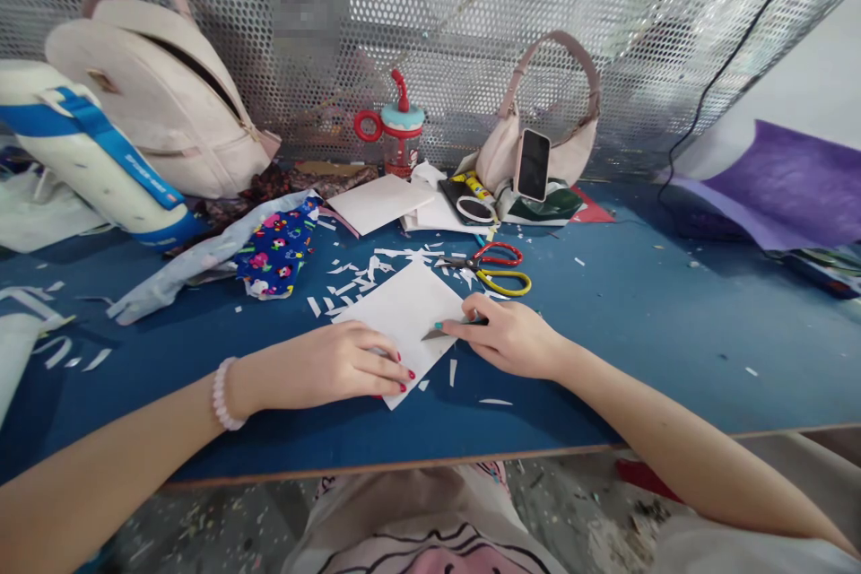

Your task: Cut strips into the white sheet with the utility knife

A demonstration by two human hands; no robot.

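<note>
A white sheet of paper (pixel 404 300) lies turned like a diamond on the blue table near its front edge. My left hand (pixel 350 363) rests on the paper's lower left, fingers stretched out and pressing it flat. Over the paper's right side, my right hand (pixel 508 334) is closed around a craft knife (pixel 436 334). Its thin blade points left and touches or hovers just above the sheet; most of the dark handle is hidden in the palm. Scissors (pixel 494 267) with one red and one yellow handle lie just beyond the right hand.
Paper scraps (pixel 356 278) litter the blue table (pixel 625 332). Behind stand a backpack (pixel 168 99), a large bottle (pixel 94 152), a red-handled cup (pixel 402 134), a handbag (pixel 571 134) and a phone (pixel 534 164). Patterned cloth (pixel 275 251) lies left; a purple sheet (pixel 794 184) is right.
</note>
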